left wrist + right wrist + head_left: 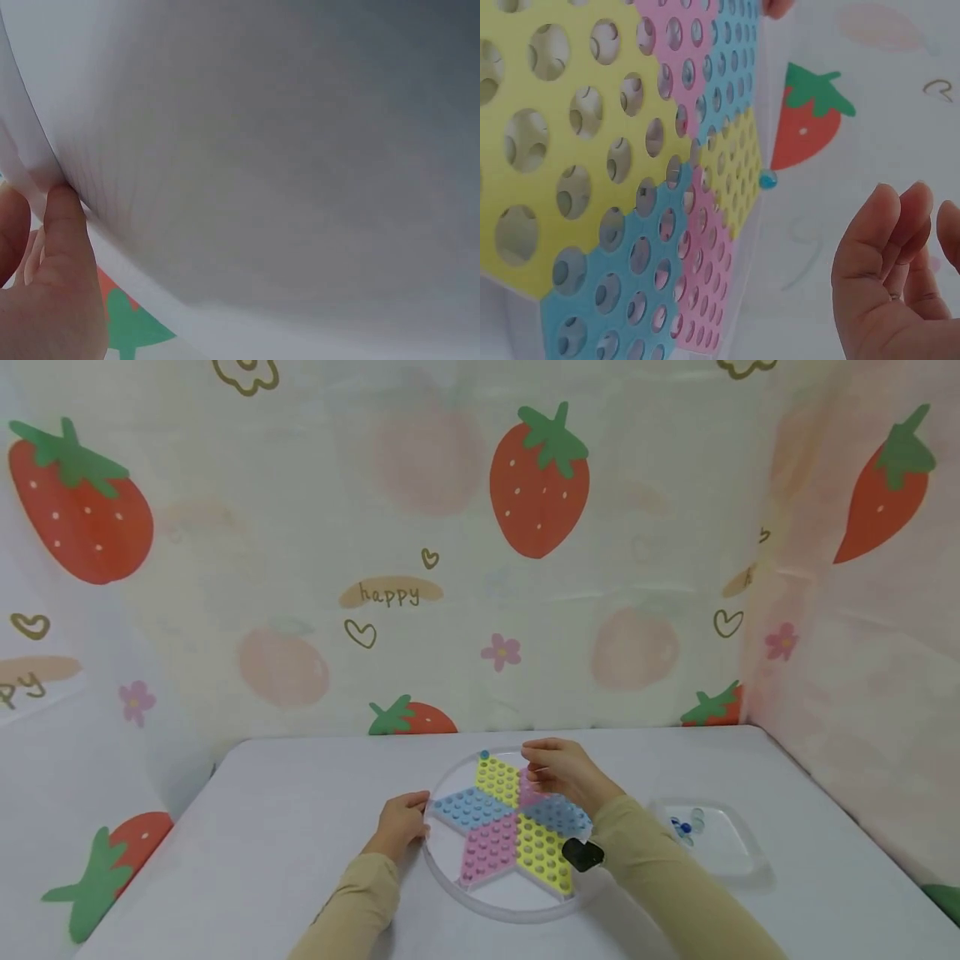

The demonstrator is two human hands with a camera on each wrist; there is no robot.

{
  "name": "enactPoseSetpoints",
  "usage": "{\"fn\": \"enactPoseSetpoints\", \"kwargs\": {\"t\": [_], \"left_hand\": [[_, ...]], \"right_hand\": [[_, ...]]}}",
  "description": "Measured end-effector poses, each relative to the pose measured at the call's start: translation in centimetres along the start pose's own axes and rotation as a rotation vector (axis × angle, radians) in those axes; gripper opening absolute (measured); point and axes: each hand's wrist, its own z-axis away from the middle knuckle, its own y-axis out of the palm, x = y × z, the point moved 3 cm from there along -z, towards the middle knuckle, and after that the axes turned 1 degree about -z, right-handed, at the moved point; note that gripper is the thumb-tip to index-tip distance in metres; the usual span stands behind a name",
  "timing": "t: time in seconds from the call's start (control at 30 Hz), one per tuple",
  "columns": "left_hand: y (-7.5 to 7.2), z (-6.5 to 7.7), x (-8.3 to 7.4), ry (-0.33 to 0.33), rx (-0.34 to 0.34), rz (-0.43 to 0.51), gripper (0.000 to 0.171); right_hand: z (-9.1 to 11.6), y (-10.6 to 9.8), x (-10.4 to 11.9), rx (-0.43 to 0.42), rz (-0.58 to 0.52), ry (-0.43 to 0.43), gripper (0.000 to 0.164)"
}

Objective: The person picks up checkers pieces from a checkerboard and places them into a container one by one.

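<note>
A round Chinese checkers board [491,914] with a yellow, pink and blue star of holes lies on the table. My left hand [400,825] holds its left rim; in the left wrist view the thumb and fingers [66,225] are at the rim. Over the far right part of the board is my right hand [567,771], its fingers loosely bent. Nothing shows between those fingers in the right wrist view, where the hand [892,292] is apart from the board. One blue marble [484,754] sits at the far yellow tip, also seen as a blue marble [768,178] from the right wrist.
To the right of the board stands a clear plastic tray [738,852] holding several blue and clear marbles [686,827]. The white table [315,802] is enclosed by a curtain [450,543] printed with strawberries. A black object [582,855] shows at the right wrist.
</note>
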Motion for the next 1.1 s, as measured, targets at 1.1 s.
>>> {"fn": "enactPoseSetpoints", "kwargs": {"t": [1.1], "left_hand": [[-0.1, 0.0, 0.0, 0.001, -0.008, 0.028, 0.058]], "right_hand": [[-5.4, 3.4, -3.0, -0.069, -0.006, 0.026, 0.046]]}}
